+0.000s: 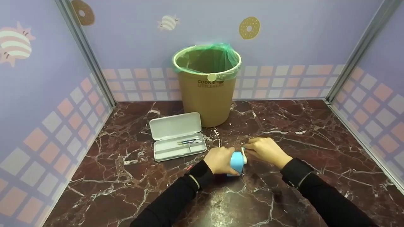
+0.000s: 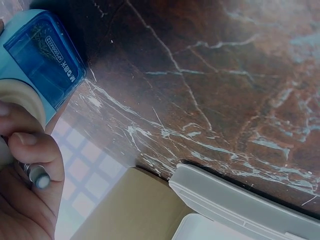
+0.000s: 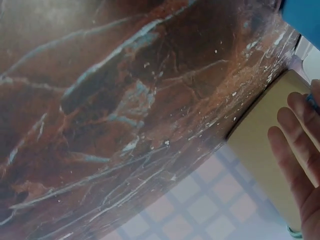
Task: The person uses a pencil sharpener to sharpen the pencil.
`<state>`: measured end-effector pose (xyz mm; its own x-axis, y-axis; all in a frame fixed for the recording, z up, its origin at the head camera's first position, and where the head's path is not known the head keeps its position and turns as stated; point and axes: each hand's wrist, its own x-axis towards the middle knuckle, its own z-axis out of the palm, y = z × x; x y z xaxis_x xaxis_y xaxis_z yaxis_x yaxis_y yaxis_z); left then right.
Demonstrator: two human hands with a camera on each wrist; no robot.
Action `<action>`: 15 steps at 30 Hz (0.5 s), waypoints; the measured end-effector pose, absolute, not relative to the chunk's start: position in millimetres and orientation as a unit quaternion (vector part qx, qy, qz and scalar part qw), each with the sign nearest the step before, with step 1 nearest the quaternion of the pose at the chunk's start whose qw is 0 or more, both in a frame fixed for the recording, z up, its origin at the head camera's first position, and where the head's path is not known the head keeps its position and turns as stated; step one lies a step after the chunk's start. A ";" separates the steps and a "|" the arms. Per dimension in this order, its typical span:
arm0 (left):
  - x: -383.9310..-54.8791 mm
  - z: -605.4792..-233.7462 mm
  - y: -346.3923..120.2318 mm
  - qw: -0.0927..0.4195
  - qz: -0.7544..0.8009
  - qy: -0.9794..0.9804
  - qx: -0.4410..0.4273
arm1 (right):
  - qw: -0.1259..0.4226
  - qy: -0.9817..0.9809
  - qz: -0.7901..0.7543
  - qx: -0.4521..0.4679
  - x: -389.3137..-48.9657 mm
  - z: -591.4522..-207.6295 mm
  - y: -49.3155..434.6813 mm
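A light blue pencil sharpener (image 1: 236, 161) with a white crank (image 1: 244, 155) stands on the marbled tabletop. My left hand (image 1: 218, 160) grips it from the left, thumb low on its near side. In the left wrist view its clear blue drawer (image 2: 45, 55) shows, and the metal-tipped end of a pencil (image 2: 41, 179) pokes out between my curled fingers. On the sharpener's right, my right hand (image 1: 266, 152) pinches the crank's small blue knob (image 3: 312, 102) between thumb and forefinger; the other fingers are extended. The pencil's far end is hidden.
An open white pencil case (image 1: 167, 154) lies left of my hands, with a few pens or pencils (image 1: 188, 141) inside. Behind it stands a tan bin (image 1: 206, 101) with a green liner (image 1: 230, 56). Patterned walls (image 1: 284, 41) enclose the table. Something small and red (image 1: 189, 167) shows beside my left wrist.
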<state>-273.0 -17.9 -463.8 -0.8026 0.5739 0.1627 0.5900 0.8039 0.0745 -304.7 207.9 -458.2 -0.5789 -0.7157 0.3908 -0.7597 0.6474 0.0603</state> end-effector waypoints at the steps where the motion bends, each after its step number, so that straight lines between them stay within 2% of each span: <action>1: -272.9 -463.7 -17.9 0.065 -0.060 -0.948 -0.307 | 0.195 -0.886 0.057 0.417 -304.5 -459.3 207.7; 15: -273.5 -464.0 -16.8 0.057 -0.066 -0.950 -0.300 | 0.165 -0.892 0.019 0.421 -287.8 -484.8 204.7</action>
<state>-273.5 -16.8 -464.0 -0.8129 0.5631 0.1487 0.5782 0.8108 0.0911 -287.8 204.7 -484.8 -0.5908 -0.7450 0.3097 -0.7574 0.6444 0.1051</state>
